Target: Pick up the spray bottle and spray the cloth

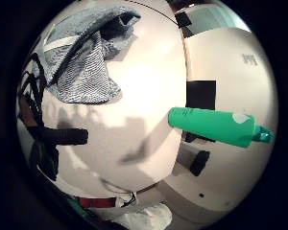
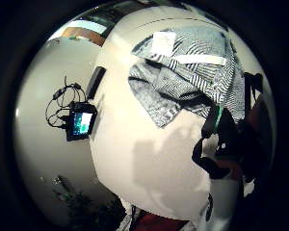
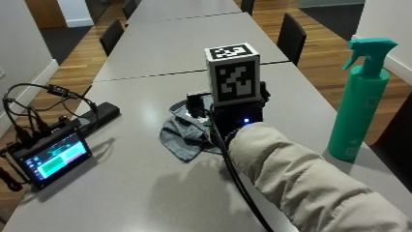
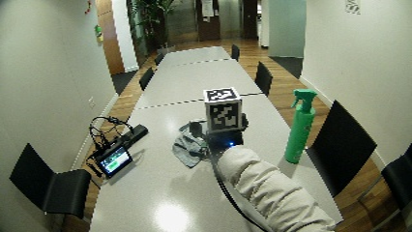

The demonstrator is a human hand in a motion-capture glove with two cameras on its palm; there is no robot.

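The spray bottle (image 3: pixel 361 101) stands upright near the right edge of the surface (image 3: pixel 148 188), untouched and well apart from the gloved right hand (image 3: pixel 235 113), so the pick-up step is not yet done. The hand hovers just beside the cloth (image 3: pixel 183 135), and as a grip it holds nothing; black fingers (image 1: pixel 62 136) stick out straight over bare surface in the little finger side palm view. Next, I judge, the hand must travel right and wrap the bottle's body below the trigger head (image 3: pixel 370 50). The bottle is a tall, smooth green plastic cylinder with a teal trigger. The cloth is a crumpled grey woven rag, soft and limp. A small screen (image 3: pixel 51 157) with cables lies far left
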